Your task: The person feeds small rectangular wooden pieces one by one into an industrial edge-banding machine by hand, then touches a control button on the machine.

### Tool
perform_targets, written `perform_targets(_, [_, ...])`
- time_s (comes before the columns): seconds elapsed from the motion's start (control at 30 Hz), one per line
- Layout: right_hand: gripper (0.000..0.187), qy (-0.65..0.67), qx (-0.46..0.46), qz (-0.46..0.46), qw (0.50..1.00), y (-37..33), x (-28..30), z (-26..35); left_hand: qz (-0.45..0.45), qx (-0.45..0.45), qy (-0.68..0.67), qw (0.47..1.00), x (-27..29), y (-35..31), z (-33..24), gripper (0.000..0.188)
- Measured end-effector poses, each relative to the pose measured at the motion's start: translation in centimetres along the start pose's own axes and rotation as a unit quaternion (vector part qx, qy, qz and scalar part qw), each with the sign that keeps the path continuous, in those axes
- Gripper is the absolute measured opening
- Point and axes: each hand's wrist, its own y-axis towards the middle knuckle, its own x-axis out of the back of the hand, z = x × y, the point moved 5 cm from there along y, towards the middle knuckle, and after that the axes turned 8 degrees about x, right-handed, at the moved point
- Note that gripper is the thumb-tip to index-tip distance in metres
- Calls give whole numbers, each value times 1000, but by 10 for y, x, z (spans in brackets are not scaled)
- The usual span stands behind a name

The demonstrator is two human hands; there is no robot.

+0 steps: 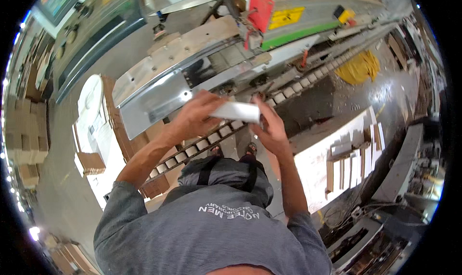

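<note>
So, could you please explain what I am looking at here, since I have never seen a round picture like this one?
It is a single view from a wide fisheye camera worn on a person's head, looking down, so straight edges bend near the rim. The grey shirt at the bottom is the person's own. Both bare forearms reach up from it. The left hand and the right hand hold a flat white panel between them. Beyond the hands stands a long woodworking machine with a roller track. To the right, small light panels lie on a white board.
</note>
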Motion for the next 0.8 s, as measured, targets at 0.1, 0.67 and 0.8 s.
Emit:
perform_targets(0.1, [54,-38,-58,-23,997,42,-50,-25,-170,141,93,971,33,-34,56,57])
perform_targets(0.67, [28,325,-167,-3,931,126,-230,-44,-370,271,231,858,78,-102,146,37])
perform_targets(0.8, [27,316,-145,-7,937,129,-229,-45,-398,254,231,851,80,-93,143,28])
